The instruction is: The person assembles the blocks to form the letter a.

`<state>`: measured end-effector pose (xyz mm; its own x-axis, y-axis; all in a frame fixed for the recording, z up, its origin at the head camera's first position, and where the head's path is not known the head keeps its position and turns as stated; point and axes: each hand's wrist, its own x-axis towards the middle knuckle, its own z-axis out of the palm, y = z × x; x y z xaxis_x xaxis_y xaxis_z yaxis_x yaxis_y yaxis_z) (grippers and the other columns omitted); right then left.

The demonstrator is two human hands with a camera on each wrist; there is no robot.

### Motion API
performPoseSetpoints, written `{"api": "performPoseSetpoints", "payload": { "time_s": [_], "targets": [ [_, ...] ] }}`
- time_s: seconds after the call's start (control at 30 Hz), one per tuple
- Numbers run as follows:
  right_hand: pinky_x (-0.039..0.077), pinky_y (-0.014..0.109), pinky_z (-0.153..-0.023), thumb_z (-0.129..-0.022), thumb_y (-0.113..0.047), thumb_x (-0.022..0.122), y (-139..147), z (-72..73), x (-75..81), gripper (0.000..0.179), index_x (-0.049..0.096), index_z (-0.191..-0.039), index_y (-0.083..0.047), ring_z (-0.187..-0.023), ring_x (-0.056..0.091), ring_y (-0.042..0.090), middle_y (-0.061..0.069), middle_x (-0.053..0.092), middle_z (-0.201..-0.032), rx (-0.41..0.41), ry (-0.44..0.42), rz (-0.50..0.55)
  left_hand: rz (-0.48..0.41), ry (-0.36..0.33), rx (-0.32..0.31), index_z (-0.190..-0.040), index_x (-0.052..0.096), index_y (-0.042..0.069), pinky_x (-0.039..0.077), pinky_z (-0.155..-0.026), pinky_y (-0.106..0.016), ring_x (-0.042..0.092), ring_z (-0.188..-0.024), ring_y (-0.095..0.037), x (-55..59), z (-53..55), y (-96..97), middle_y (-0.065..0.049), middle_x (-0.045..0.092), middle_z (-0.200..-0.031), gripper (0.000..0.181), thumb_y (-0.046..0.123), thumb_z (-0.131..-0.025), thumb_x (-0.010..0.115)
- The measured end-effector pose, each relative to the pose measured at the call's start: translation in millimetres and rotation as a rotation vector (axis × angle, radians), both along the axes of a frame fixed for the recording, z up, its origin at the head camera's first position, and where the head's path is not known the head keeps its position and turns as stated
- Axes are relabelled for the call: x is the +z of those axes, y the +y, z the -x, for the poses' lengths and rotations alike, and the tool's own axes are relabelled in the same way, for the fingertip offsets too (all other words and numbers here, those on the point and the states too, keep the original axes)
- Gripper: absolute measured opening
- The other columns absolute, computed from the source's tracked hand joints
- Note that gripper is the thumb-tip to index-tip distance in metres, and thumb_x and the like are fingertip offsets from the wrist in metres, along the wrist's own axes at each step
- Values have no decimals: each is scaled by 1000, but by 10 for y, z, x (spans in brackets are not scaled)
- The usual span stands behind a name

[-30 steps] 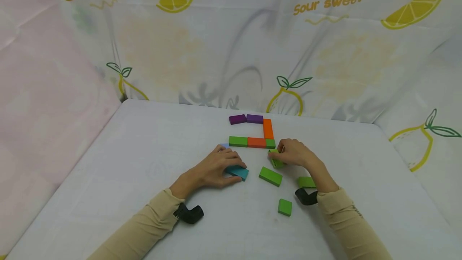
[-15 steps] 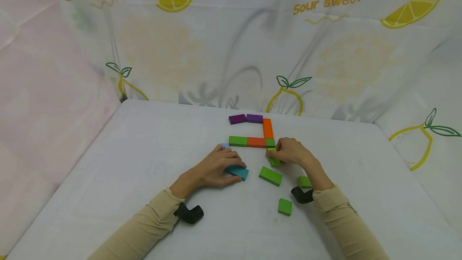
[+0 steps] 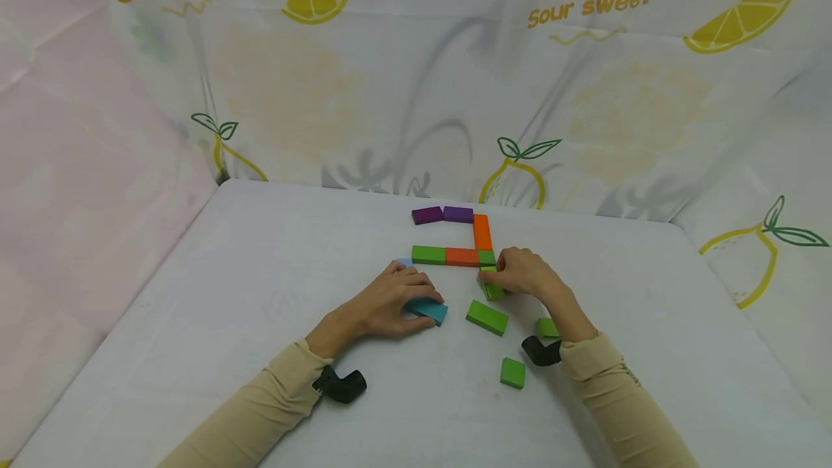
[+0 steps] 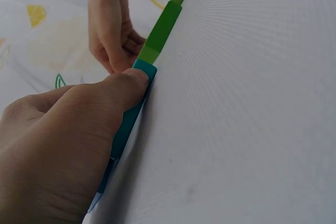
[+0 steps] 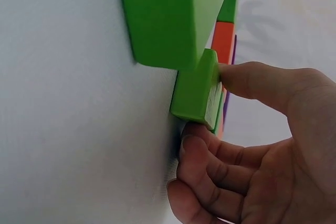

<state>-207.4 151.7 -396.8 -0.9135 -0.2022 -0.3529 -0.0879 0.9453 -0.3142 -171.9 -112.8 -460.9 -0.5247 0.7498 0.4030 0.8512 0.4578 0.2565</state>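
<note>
In the head view my left hand (image 3: pixel 390 302) rests over a teal wooden block (image 3: pixel 430 311) on the white table, thumb on its near side and fingers over the far side. The left wrist view shows the thumb against the edge of that teal block (image 4: pixel 128 124). My right hand (image 3: pixel 528 271) pinches a light green block (image 3: pixel 492 292) between thumb and fingers. That light green block (image 5: pixel 194 90) lies at the near end of a shape of blocks, just below a small green block (image 3: pixel 487 258). Behind my left fingers a light blue block (image 3: pixel 404 262) peeks out.
The laid-out shape has a green block (image 3: pixel 429 255), a red-orange block (image 3: pixel 462 257), an orange block (image 3: pixel 482 232), a purple block (image 3: pixel 458 214) and a dark purple block (image 3: pixel 427 215). Nearer lie a loose green block (image 3: pixel 487 317), a square green block (image 3: pixel 513 373) and another green block (image 3: pixel 547 328).
My right hand has shifted slightly left and away from me, bringing the light green block closer to the small green one and straighter. The left hand stays still.
</note>
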Motion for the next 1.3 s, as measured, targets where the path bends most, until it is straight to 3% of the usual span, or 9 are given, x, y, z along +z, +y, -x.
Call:
{"api": "performPoseSetpoints", "payload": {
  "time_s": [1.3],
  "targets": [
    [41, 29, -58, -87, -50, 54, -36, 15, -56, 49, 61, -95, -2, -72, 53, 22, 8, 59, -81, -54, -2, -44, -4, -2, -8, -108, 66, 27, 35, -87, -33, 54, -102, -8, 9, -3, 2, 11, 64, -104, 29, 40, -82, 69]
  ]
}}
